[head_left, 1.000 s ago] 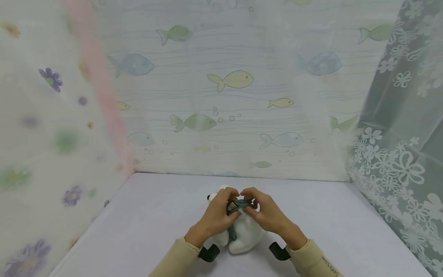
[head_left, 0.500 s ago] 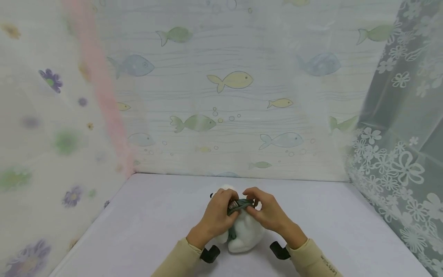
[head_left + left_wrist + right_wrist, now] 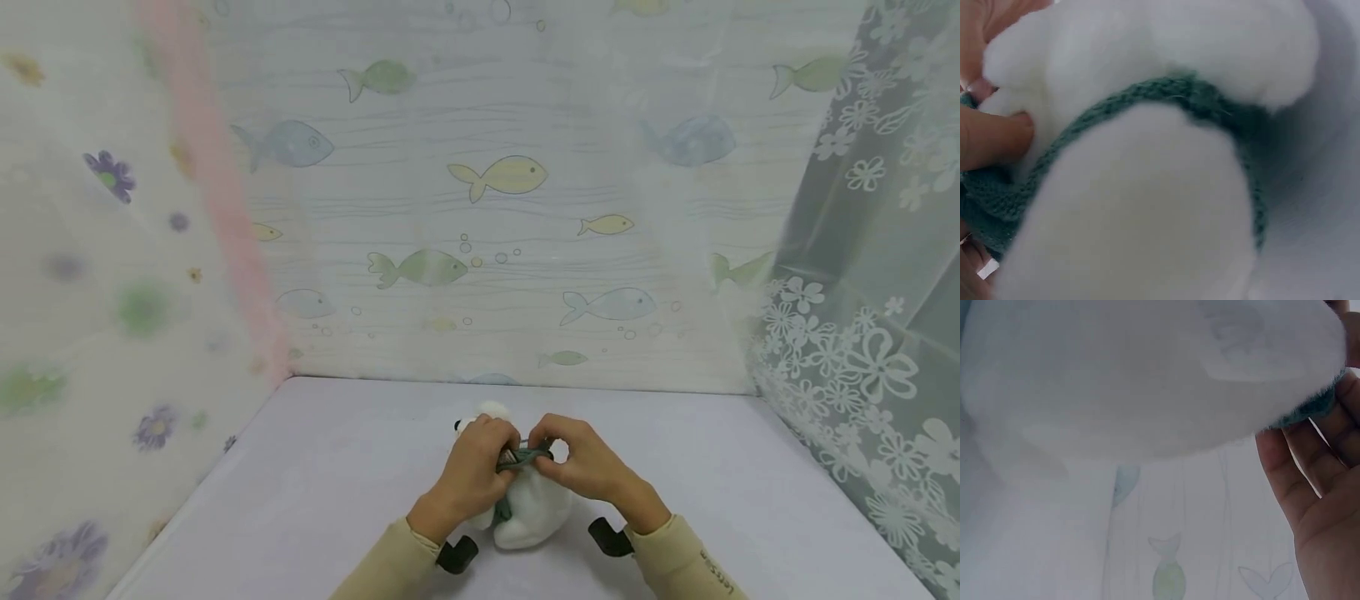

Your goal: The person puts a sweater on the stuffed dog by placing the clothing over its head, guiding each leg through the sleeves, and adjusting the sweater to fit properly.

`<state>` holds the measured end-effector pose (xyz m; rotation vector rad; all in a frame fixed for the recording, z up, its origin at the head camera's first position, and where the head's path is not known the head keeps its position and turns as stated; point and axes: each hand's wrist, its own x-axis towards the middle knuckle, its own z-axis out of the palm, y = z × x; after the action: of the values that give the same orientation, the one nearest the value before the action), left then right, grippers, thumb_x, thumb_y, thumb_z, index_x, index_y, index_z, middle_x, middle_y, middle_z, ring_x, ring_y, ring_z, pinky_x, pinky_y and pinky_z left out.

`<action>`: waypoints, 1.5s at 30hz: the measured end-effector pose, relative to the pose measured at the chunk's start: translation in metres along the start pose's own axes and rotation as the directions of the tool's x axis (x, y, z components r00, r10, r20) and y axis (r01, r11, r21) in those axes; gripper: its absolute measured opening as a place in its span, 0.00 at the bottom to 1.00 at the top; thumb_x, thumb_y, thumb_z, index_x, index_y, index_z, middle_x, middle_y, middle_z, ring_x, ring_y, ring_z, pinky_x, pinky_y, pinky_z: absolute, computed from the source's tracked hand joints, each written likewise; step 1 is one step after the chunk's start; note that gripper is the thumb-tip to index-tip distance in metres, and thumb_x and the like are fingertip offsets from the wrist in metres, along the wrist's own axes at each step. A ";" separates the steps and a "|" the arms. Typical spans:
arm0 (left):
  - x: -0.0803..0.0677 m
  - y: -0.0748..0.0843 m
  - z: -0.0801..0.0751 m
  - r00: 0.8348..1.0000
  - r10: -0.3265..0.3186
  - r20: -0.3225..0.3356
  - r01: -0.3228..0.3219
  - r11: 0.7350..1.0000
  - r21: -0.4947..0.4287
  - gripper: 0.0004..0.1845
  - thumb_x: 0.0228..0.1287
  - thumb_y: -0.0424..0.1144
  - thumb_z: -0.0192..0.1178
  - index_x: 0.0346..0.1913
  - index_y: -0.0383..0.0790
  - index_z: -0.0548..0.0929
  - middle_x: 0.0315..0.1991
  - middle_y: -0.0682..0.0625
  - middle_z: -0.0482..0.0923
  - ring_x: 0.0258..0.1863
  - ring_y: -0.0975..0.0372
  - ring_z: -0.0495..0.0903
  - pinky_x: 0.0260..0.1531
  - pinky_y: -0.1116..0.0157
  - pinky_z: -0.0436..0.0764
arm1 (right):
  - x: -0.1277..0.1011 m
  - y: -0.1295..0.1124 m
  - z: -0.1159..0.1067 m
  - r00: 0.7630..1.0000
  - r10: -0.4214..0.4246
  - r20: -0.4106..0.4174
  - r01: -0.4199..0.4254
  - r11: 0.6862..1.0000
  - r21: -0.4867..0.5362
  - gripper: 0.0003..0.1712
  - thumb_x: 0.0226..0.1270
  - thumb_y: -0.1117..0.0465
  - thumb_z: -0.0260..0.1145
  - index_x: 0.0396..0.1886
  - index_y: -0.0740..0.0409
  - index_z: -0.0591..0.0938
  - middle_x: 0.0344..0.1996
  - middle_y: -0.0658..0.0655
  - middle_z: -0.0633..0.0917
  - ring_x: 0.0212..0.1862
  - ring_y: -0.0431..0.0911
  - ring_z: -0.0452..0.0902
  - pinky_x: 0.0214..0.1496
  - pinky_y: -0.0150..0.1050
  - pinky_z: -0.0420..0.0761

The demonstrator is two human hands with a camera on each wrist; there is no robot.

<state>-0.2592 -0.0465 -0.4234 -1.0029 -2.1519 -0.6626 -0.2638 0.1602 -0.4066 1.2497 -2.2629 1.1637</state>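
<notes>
A white plush toy (image 3: 536,510) sits on the table, its small black-tipped head part showing beyond my left hand. It wears a green knitted garment (image 3: 519,458) with a label; whether scarf or vest I cannot tell. My left hand (image 3: 471,471) pinches the garment's left side, thumb towards me. My right hand (image 3: 588,462) pinches its right side between thumb and fingers. In the left wrist view, the green knit (image 3: 1088,120) curves round a rounded white part of the toy. Fingers (image 3: 1282,465) of my right hand lie against the green edge in the right wrist view. Much of the head is hidden.
The toy rests on a white-covered table (image 3: 337,467). A fish-print curtain (image 3: 495,250) hangs behind, a flower-print one (image 3: 90,333) at left and a sheer floral one (image 3: 862,350) at right. Black wrist mounts (image 3: 609,537) sit below both hands.
Both hands have shifted slightly downward with the green knit between them. The knit is more bunched and its label shows less. The toy's body stays nearly in place.
</notes>
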 end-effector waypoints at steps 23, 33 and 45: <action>0.001 0.009 -0.003 0.997 -0.073 -0.038 0.070 0.996 -0.056 0.12 0.53 0.43 0.72 0.35 0.46 0.79 0.27 0.57 0.71 0.27 0.69 0.66 0.28 0.72 0.68 | 0.002 -0.008 -0.011 0.984 0.177 0.016 -0.176 0.983 -0.043 0.05 0.69 0.59 0.62 0.39 0.52 0.83 0.33 0.44 0.83 0.35 0.37 0.78 0.37 0.36 0.80; 0.001 0.017 0.000 0.990 -0.141 -0.004 0.140 0.989 -0.046 0.13 0.48 0.37 0.74 0.36 0.45 0.81 0.25 0.59 0.79 0.26 0.69 0.72 0.29 0.70 0.70 | 0.001 -0.010 -0.015 0.954 0.278 0.110 -0.267 0.958 -0.109 0.07 0.67 0.60 0.64 0.43 0.51 0.83 0.31 0.42 0.79 0.35 0.37 0.74 0.38 0.38 0.79; 0.002 0.017 0.002 0.991 -0.099 -0.090 0.102 0.994 0.026 0.18 0.42 0.33 0.77 0.36 0.45 0.80 0.27 0.56 0.80 0.30 0.65 0.75 0.32 0.65 0.70 | 0.001 -0.006 -0.013 0.991 0.133 0.031 -0.125 0.974 -0.187 0.05 0.70 0.66 0.59 0.38 0.52 0.79 0.28 0.43 0.74 0.30 0.36 0.68 0.31 0.32 0.73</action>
<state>-0.2471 -0.0349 -0.4206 -0.8378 -2.1391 -0.7061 -0.2610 0.1683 -0.3953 1.0816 -2.4524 0.9496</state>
